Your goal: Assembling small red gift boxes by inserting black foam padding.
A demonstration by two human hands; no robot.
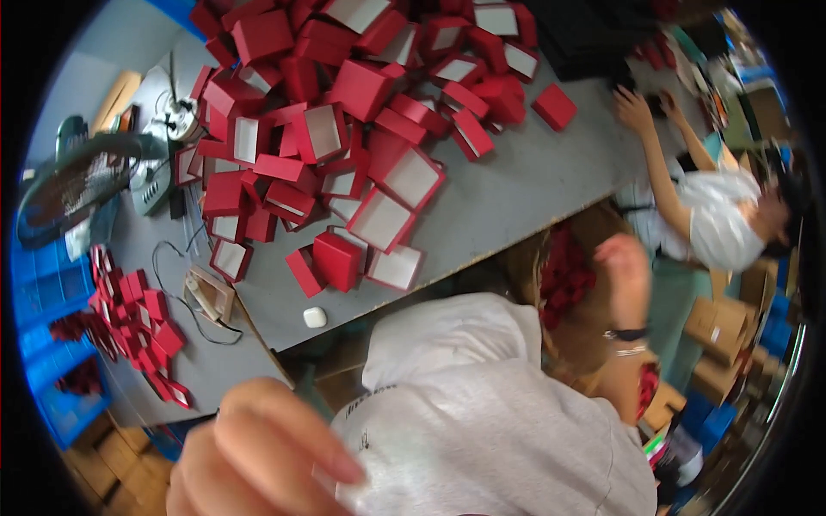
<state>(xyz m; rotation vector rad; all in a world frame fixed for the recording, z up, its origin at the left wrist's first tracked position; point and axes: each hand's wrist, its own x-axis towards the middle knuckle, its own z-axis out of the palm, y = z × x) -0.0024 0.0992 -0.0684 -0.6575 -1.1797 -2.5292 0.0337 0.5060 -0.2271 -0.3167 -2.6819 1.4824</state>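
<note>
My left hand [262,460] is raised close to the camera at the lower left. Its fingers are curled in, and whatever lies inside them is hidden. Off to the right, my right hand [624,267] hangs above a large carton [516,275] at the table's edge. Motion smears its fingers; a dark band and a light bracelet circle that wrist. Red pieces [564,275] lie in the carton. A big heap of small red boxes [361,90], several showing white insides, covers the grey table [495,202]. Neither hand touches the heap.
A small white rounded case [315,317] lies near the table's front edge. On the left are a corded tool [205,297], a fan [82,185], more red boxes [142,331] and blue crates [52,344]. A co-worker [718,211] reaches over the table's far right.
</note>
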